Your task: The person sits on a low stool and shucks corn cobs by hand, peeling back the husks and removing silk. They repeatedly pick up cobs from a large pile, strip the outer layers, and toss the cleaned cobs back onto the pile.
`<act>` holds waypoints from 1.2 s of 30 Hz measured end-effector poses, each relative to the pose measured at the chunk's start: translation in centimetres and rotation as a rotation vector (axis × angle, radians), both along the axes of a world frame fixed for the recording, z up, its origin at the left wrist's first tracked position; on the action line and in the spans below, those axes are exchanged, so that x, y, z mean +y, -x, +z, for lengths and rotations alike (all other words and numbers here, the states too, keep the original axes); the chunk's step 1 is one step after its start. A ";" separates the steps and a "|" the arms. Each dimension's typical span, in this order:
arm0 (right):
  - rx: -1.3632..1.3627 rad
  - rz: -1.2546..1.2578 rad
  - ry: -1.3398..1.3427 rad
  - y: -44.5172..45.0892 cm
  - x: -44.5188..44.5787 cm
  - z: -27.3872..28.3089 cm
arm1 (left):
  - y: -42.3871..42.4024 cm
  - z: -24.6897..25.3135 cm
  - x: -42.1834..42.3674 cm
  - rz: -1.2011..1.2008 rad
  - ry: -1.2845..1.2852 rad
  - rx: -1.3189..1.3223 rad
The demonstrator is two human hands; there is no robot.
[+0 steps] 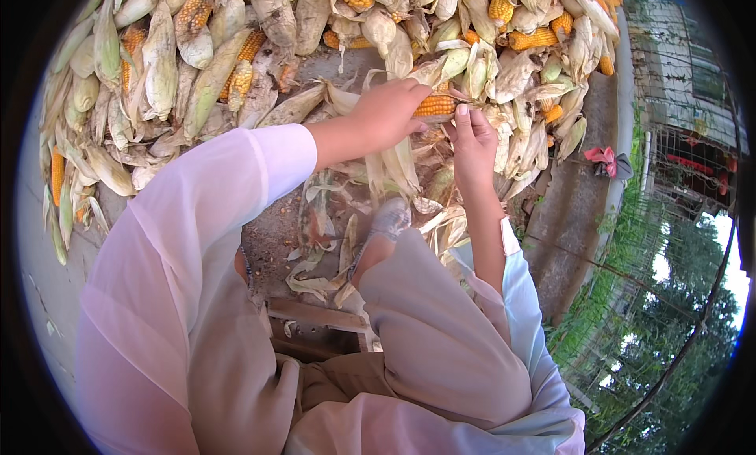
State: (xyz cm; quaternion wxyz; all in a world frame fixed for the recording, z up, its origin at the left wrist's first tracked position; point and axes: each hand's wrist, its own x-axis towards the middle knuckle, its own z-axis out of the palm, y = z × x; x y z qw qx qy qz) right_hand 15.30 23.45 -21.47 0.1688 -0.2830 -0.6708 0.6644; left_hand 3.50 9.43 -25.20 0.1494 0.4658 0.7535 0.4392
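An ear of yellow corn (435, 105), its kernels partly bare, lies between my two hands over the near edge of the heap. My left hand (387, 117) reaches across from the left and closes over the ear's left end, its palm side hidden. At the other end, the thumb and bent fingers of my right hand (476, 135) pinch the tip. A thin strip sticks up by that thumb; whether it is husk or a tool I cannot tell. Pale loose husk (403, 168) hangs below my left hand.
A large heap of corn ears (207, 77), many still in dry husks, spreads ahead. Torn husks (316, 280) and loose kernels litter the ground around my shoe (390, 217). A wooden stool (319, 314) shows between my legs. Along the right run a ledge (576, 218) and wire fence (679, 159).
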 end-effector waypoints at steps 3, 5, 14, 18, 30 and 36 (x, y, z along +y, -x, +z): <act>0.010 -0.010 0.003 0.0 -0.3 -0.2 | -0.3 0.2 0.2 0.012 -0.014 0.018; 0.030 -0.022 0.015 0.3 -0.8 0.4 | -0.6 0.3 0.1 0.019 -0.021 0.020; 0.087 -0.226 0.364 1.0 -1.6 1.8 | -0.9 -1.3 0.2 -0.050 -0.178 -0.045; 0.046 -0.347 0.517 1.6 -1.7 1.3 | -0.5 -1.9 0.4 -0.074 -0.169 -0.071; 0.081 -0.401 0.805 2.6 -2.7 2.6 | 1.0 -0.7 -0.3 -0.014 -0.284 -0.622; 0.094 -0.403 0.786 2.7 -2.7 2.0 | 1.8 -0.1 -0.8 -0.039 -0.336 -0.909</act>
